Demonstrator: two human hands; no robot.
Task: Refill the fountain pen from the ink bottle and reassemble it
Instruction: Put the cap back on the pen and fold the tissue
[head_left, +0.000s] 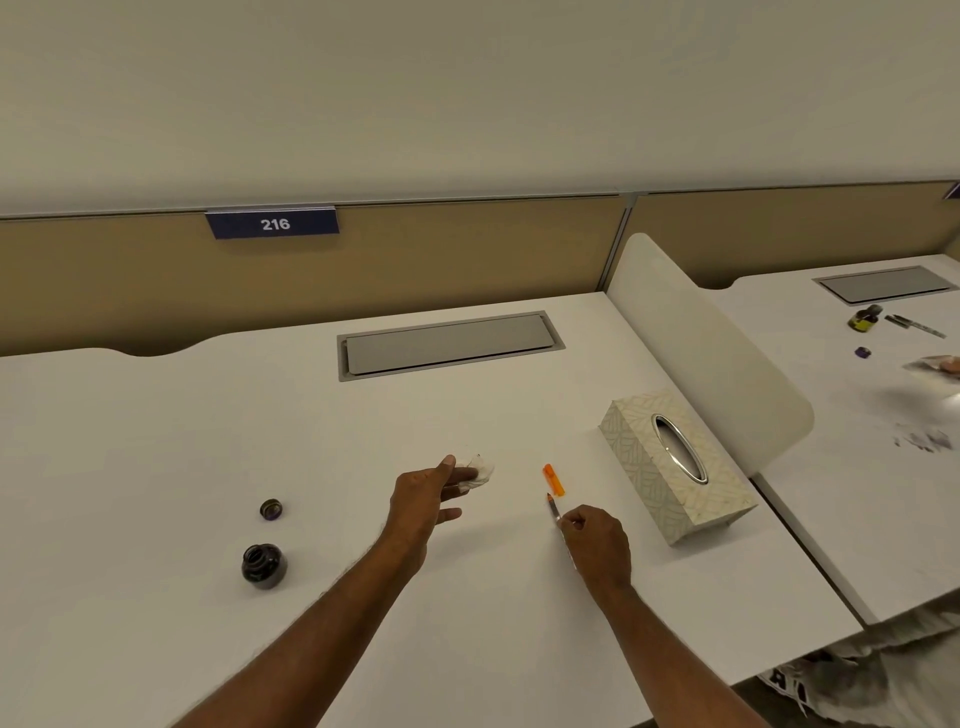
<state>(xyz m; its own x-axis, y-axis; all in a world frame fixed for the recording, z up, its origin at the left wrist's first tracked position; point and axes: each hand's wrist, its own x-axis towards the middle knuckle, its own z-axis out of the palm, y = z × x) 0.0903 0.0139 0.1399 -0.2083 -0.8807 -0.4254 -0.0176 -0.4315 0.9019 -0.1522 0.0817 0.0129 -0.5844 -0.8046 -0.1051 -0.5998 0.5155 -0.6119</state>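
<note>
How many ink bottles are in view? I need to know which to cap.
2: one open ink bottle near the left hand's side of this desk, another bottle far right on the neighbouring desk.

Place: an open-plan office or study hall of numbered workstations.
Sign: a blue plate reading 216 (272, 223) is sitting on the tan partition (467, 249), behind the tabletop (156, 415).
Cable hatch: a grey flap (449, 344) is lying flush in the tabletop, below and right of the sign.
Divider: a white rounded screen (711, 338) is separating a neighbouring desk (831, 415), far right of the sign, bearing its own hatch (885, 284).
</note>
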